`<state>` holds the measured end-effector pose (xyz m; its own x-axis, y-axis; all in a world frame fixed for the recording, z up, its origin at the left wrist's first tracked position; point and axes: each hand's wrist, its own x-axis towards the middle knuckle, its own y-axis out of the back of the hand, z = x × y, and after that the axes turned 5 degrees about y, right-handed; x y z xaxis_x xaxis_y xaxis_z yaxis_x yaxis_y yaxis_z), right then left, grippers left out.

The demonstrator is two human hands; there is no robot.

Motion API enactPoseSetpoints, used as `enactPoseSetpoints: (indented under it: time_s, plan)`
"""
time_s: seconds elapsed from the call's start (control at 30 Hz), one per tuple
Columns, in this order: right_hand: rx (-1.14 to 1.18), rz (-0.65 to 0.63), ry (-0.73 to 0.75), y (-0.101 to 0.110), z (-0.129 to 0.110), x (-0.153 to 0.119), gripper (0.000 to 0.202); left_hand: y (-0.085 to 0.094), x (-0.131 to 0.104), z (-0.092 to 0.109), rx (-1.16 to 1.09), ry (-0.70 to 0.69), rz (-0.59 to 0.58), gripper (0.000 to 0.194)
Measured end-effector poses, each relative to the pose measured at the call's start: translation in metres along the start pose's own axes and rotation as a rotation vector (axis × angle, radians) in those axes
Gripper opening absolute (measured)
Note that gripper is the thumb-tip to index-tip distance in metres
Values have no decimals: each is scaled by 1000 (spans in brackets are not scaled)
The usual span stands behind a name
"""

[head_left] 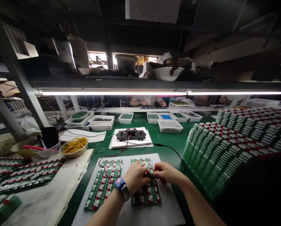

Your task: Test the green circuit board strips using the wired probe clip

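Observation:
Two green circuit board panels with white and red parts lie on a pale mat [127, 216]. My left hand [136, 176], a blue band with a metal strap [122, 189] at its wrist, is over the right panel [146, 198]. Its fingers are curled down at the panel's upper half, and whatever they grip is hidden. At the panel's right edge my right hand [167, 172] has thumb and forefinger pinched together; the thing between them is too small to name. The left panel [105, 182] lies untouched beside my left forearm, a red wire across it.
A tall stack of board panels [201, 150] rises on the right. Behind the mat are a white tray with a black device [131, 134] and bins of small parts [170, 126]. Yellow rubber bands fill a bowl [74, 146] at left. A co-worker's hands [144, 102] show beyond the shelf.

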<state>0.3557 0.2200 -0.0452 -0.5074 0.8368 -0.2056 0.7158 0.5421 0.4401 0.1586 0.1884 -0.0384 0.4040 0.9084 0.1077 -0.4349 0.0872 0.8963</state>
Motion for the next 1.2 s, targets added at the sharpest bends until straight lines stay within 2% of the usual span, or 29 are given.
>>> enactPoseSetpoints:
  time_s: [0.8,1.2]
  plan:
    - [-34,-11,14,1,3,1,6,-1,0,-2,-11,-10,-16,15]
    - [-25,1,-25,-7,3,7,13,-6,1,3,88,69,-31,17]
